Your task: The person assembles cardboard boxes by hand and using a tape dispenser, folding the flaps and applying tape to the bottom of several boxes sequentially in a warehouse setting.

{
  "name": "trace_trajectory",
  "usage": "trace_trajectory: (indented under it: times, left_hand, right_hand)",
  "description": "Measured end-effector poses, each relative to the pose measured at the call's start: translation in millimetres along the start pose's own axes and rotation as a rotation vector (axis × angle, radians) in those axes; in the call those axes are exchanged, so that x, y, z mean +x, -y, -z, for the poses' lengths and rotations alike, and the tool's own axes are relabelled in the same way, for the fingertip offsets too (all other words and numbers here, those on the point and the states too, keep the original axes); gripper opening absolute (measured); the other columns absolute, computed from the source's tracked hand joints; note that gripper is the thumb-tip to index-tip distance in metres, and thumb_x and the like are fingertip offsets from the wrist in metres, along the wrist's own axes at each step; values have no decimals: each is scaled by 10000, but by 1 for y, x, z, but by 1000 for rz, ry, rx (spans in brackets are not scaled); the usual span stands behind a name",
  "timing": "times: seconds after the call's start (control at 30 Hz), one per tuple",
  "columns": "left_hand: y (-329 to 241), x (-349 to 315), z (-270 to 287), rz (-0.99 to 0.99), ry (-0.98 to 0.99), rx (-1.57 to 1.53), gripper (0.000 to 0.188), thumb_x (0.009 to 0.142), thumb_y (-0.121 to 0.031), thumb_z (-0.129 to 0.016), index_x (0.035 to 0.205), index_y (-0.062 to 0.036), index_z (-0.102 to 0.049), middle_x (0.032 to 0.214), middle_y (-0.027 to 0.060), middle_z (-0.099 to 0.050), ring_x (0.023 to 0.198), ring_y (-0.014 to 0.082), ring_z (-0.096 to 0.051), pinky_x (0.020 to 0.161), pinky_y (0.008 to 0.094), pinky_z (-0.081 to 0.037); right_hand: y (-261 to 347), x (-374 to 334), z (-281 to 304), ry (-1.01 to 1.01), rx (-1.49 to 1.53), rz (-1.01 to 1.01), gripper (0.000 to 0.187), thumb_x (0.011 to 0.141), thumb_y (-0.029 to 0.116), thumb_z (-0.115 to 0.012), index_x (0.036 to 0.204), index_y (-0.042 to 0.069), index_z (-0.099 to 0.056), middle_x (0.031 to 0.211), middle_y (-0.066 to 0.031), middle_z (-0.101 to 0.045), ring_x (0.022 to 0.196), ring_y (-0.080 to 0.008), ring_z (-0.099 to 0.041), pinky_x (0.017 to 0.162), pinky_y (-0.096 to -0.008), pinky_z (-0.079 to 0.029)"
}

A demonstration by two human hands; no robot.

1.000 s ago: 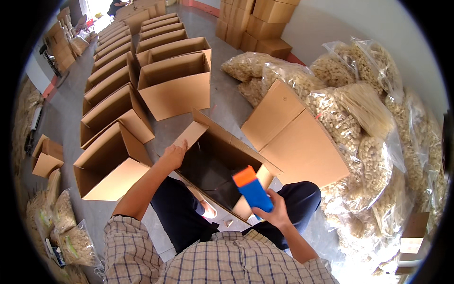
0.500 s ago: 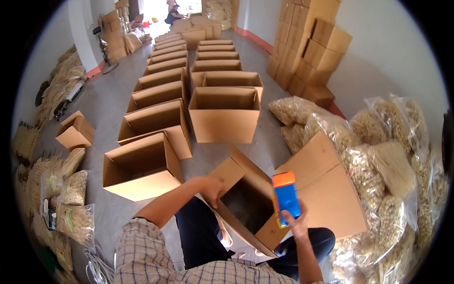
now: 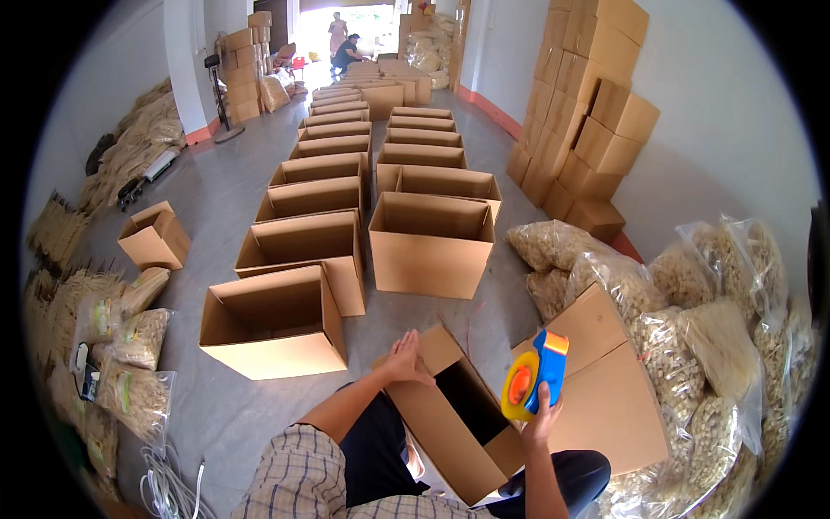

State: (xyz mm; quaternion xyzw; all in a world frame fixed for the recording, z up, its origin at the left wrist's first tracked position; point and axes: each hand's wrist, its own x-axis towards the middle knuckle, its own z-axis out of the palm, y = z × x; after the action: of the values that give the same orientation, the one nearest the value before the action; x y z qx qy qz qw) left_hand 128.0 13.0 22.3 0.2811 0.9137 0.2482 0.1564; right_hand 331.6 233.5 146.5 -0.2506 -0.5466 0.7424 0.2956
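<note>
Since the earlier frame, your left hand (image 3: 405, 362) has shifted from the edge of the open box (image 3: 467, 458) to lie on its upper-left end, and the long near flap (image 3: 437, 415) now lies more inward; the tape dispenser (image 3: 551, 368) has turned, so its yellow ring and orange core face the view. Your left grip is released, with fingers stretched out over the cardboard; your right hand (image 3: 542, 419) has its grip closed round the dispenser's lower part, which is right of the frame's lower centre, above the box's right side. What could go wrong, in my judgement: the flap is steadied only at one end, so its lower end may spring up if this hand slips; the box sits slanting between your legs (image 3: 376, 458), thus a strong push from one side may turn it; the dispenser, held low, could swing against the short lower-right flap (image 3: 506, 451) or the creased cardboard panel (image 3: 601, 389) behind; the dark gap gives no support, so hard pressure beside it may bend the cardboard inward.
</note>
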Motion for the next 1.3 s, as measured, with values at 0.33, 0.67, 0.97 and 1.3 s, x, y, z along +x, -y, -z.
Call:
trace_trajectory:
  times: [0.33, 0.67, 0.97, 1.3]
  left_hand:
    - [11, 21, 0, -7, -45, -691, 437, 834, -154, -518, 1241, -29, -420, 1255, 74, -460, 1144, 152, -419, 956, 253, -303]
    - [0, 13, 1, 77, -189, -780, 407, 763, -36, -542, 1169, -49, -506, 1123, 76, -560, 1002, 145, -521, 851, 240, -397]
    - [0, 15, -6, 58, -315, -650, 413, 709, -31, -603, 1115, -89, -552, 958, 120, -623, 856, 210, -589, 768, 273, -445]
    - [9, 23, -17, 47, -390, -589, 357, 722, -85, -603, 1077, -77, -569, 974, 162, -601, 892, 279, -584, 781, 317, -448]
  right_hand:
    - [-76, -55, -4, 190, -398, 193, 434, 670, 154, -716, 975, -26, -465, 711, -95, -583, 598, -158, -581, 565, -266, -478]
    - [-65, -52, -7, 125, -133, -12, 444, 700, 122, -692, 1017, -46, -431, 730, -115, -579, 615, -187, -599, 552, -288, -496]
    - [-50, -49, -7, 113, -235, 67, 437, 744, 138, -657, 1037, -62, -403, 763, -130, -561, 576, -202, -596, 534, -315, -507]
    - [-53, -47, -3, 150, -126, 32, 404, 749, 131, -649, 1026, -56, -424, 739, -120, -563, 576, -202, -595, 546, -315, -506]
